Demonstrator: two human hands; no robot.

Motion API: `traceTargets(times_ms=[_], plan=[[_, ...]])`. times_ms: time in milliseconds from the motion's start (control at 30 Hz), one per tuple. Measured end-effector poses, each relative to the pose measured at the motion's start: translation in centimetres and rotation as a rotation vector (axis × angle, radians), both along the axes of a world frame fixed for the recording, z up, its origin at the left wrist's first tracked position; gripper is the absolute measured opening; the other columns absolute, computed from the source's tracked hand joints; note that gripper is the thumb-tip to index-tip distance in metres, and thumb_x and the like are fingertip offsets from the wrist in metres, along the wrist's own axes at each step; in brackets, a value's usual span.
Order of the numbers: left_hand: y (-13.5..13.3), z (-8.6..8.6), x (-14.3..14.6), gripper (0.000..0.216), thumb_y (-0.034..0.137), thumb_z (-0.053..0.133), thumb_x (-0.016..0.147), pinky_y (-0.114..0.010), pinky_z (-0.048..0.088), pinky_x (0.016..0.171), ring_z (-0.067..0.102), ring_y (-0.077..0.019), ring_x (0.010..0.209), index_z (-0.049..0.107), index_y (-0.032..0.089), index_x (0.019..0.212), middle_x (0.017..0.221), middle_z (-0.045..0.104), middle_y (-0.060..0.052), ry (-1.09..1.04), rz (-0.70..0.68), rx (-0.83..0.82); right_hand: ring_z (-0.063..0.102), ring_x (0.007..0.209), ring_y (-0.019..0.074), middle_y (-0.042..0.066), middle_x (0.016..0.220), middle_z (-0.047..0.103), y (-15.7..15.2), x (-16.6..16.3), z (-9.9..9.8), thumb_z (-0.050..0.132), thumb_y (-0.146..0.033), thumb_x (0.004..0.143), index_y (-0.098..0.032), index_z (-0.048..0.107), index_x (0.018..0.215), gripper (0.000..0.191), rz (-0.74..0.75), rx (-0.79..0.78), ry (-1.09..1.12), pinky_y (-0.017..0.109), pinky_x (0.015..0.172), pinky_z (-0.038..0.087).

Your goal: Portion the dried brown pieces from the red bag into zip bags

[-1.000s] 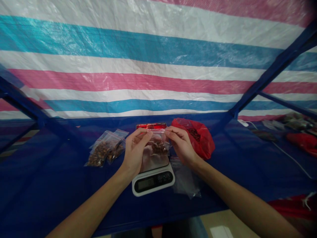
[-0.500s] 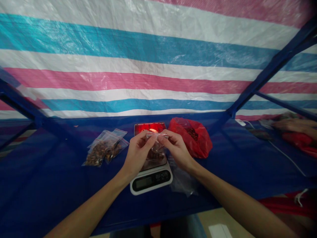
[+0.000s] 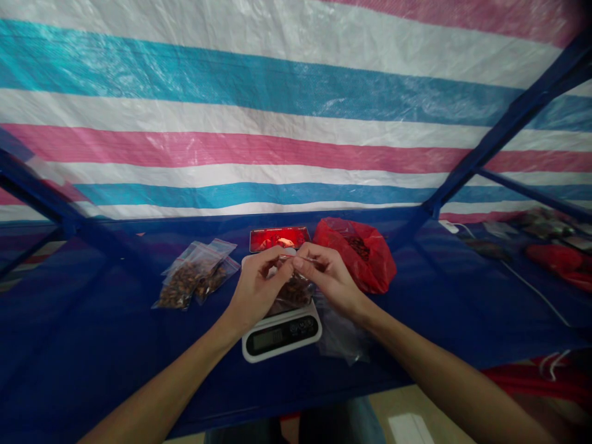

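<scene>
Over the white kitchen scale (image 3: 282,336), a clear zip bag (image 3: 296,292) with brown pieces inside is pinched along its top edge. My left hand (image 3: 259,283) closes thumb and fingers on the left part of that edge. My right hand (image 3: 335,277) grips the same edge just beside it, the two thumbs almost touching. The bag's lower part hangs at the scale's platform; whether it rests there I cannot tell. Right of the hands stands an open red plastic bag (image 3: 382,262) of brown pieces. Flat clear bags (image 3: 342,333) lie under my right wrist.
Filled zip bags (image 3: 185,277) lie on the blue table (image 3: 92,357) to the left. A phone with a bright red screen (image 3: 259,239) lies behind the hands. Blue metal bars (image 3: 490,142) rise at both sides before a striped tarp (image 3: 277,148). A white cable (image 3: 536,290) runs at right.
Both hands still hold the zip bag's edge; my right fingers have shifted inward toward the left thumb. At far right, another person's hand has gone out of view.
</scene>
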State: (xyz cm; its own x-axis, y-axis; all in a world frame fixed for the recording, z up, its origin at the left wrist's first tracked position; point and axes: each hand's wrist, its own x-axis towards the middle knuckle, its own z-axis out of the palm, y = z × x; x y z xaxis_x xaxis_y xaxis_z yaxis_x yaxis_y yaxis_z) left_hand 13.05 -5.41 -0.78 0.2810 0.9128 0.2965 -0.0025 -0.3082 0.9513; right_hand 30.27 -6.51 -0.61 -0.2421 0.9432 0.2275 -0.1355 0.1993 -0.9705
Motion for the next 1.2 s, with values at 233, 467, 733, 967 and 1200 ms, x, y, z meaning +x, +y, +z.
traceTargets(times_ms=[233,467,733,967,1200], plan=[[0.1,0.2,-0.3,0.024,0.039,0.075,0.094,-0.025,0.05,0.073,0.065,-0.016,0.075,0.081,0.02,0.082,0.079,0.074,-0.002,-0.005,0.068,0.083,0.064,0.068,0.0158,0.002,0.075,0.074,1.1,1.9,1.2,0.083,-0.046,0.09,-0.019,0.079,0.079,0.029,-0.008,0.114,-0.1,0.028,0.065,0.049],[0.6,0.3,-0.2,0.025,0.044,0.077,0.092,-0.029,0.059,0.076,0.074,-0.0199,0.081,0.081,0.019,0.086,0.089,0.081,-0.006,-0.201,0.169,-0.002,0.072,0.059,0.019,0.006,0.071,0.078,1.4,2.3,1.2,0.085,-0.053,0.085,-0.019,0.08,0.077,0.035,-0.081,0.088,-0.069,0.031,0.059,0.059],[5.9,3.3,-9.1,0.038,0.058,0.074,0.089,-0.019,0.027,0.034,0.037,-0.0071,0.033,0.067,0.02,0.091,0.05,0.056,0.007,-0.046,0.411,0.066,0.073,0.062,0.0203,0.009,0.077,0.079,5.9,13.7,1.9,0.065,-0.053,0.095,-0.016,0.077,0.1,0.04,-0.225,0.138,-0.658,0.032,0.059,0.058],[7.8,0.2,-15.1,0.037,0.055,0.073,0.082,-0.021,0.037,0.047,0.055,-0.014,0.048,0.072,0.018,0.088,0.06,0.067,0.001,0.453,0.464,0.02,0.071,0.097,0.0257,0.011,0.107,0.076,6.0,14.9,-0.7,0.077,-0.01,0.074,-0.018,0.08,0.108,0.035,-0.056,0.182,-0.991,0.04,0.095,0.056],[7.8,-1.6,-15.8,0.043,0.046,0.053,0.091,-0.037,0.053,0.08,0.071,-0.0304,0.089,0.07,0.023,0.123,0.092,0.076,-0.007,1.008,0.548,0.188,0.064,0.124,0.028,0.016,0.13,0.068,5.4,15.4,-2.6,0.053,-0.003,0.091,-0.018,0.07,0.125,0.04,-0.037,0.335,-1.23,0.045,0.111,0.049]])
